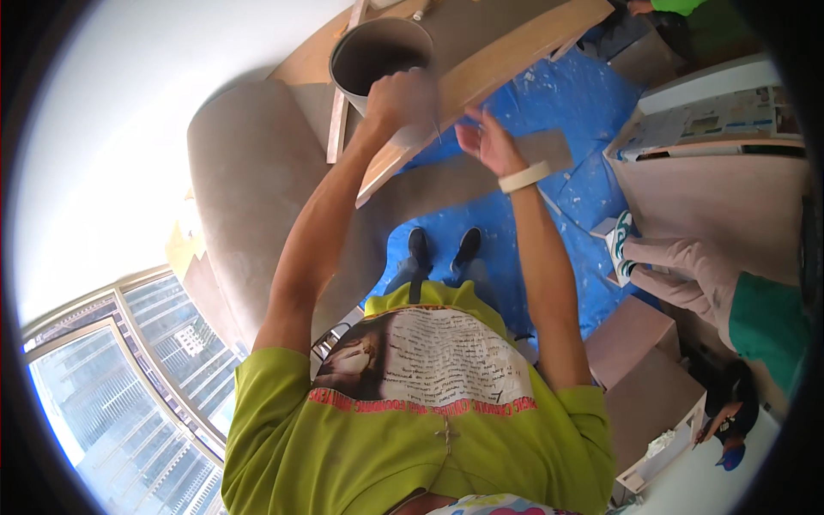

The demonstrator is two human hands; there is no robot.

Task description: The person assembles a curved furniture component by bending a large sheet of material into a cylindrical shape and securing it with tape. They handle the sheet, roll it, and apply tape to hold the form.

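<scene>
A grey-brown hollow cylinder (pixel 354 53) with a dark inside stands ahead of me, beside a long wooden edge (pixel 506 69). At its near right side is my left hand (pixel 396 101), fingers closed and partly smeared by motion. A blurred greyish patch lies against those fingers; what they hold, if anything, I cannot make out. Further right, my right hand (pixel 492 144) hangs over the blue floor sheet (pixel 592 112) with its fingers apart and nothing in them. A pale band circles that wrist.
A brown rounded panel (pixel 249 163) rises on the left, near a window (pixel 129 378). Brown boxes (pixel 631 335) stand at the lower right. Another person's legs (pixel 678 266) are at the right, with a person in a blue cap (pixel 730 455) below and a green sleeve (pixel 678 5) at top right.
</scene>
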